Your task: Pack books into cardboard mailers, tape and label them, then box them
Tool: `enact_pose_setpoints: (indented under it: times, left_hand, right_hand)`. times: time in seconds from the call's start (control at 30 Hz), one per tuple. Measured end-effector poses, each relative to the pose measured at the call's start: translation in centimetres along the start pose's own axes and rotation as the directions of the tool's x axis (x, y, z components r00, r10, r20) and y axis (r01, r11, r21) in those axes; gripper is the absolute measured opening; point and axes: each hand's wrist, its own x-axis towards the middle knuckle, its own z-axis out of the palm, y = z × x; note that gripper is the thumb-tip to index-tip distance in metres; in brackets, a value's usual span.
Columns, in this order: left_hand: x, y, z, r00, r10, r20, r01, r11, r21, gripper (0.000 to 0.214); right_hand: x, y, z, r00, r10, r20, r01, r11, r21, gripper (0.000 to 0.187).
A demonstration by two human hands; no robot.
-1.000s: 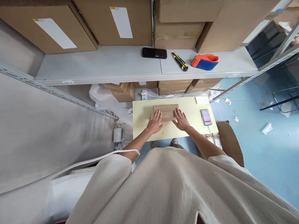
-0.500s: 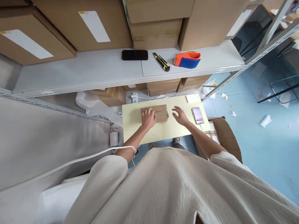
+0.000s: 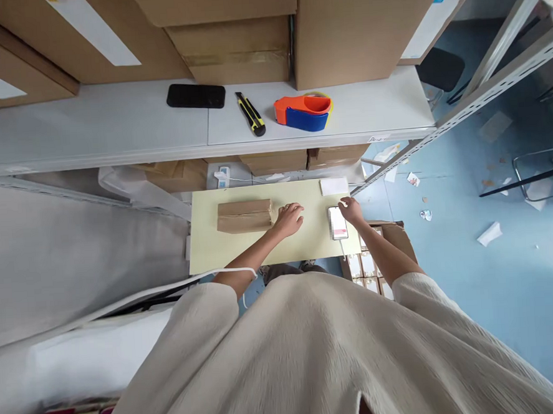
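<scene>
– What has just changed?
– My left hand (image 3: 290, 220) has left the box (image 3: 244, 217), which now lies by itself on the left part of the surface (image 3: 208, 252). This hand is half open, fingers bent, and seems to hold nothing.
– And the other?
– My right hand (image 3: 350, 210) has come to the phone (image 3: 338, 223), fingers curled at its upper corner; I cannot tell if they grip. So, I judge, my work passes from box to phone.
</scene>
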Motion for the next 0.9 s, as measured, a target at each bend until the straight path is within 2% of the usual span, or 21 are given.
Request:
enact_pose_setpoints:
  times: [0.17,0.3,0.4,0.6,0.9]
  left_hand:
    - [2.0,1.6,2.5,0.997,-0.079,0.026,0.08,0.996,-0.049,0.042]
    - [2.8,1.9,3.6,0.994,-0.105,0.031,0.107,0.991,-0.077,0.041]
    - [3.1,1.9,4.2,0.992,-0.119,0.035,0.122,0.988,-0.091,0.042]
    - [3.5,1.4,4.9,0.987,-0.155,0.047,0.16,0.98,-0.115,0.042]
    - [4.5,1.1,5.3,0.979,-0.181,0.093,0.193,0.97,-0.15,0.043]
  right_hand:
    - [4.7,1.0,0.1,1.0,0.01,0.016,-0.009,0.997,-0.072,0.051]
    - [7.7,0.4,1.7,0.997,-0.048,0.053,0.054,0.991,-0.126,0.058]
    - [9.2,-0.1,3.2,0.997,-0.068,0.036,0.073,0.983,-0.167,0.068]
    - [10.1,0.3,4.8,0.997,-0.072,0.002,0.071,0.98,-0.184,0.084]
    - [9.5,0.1,4.2,0.994,-0.098,0.038,0.104,0.97,-0.219,0.072]
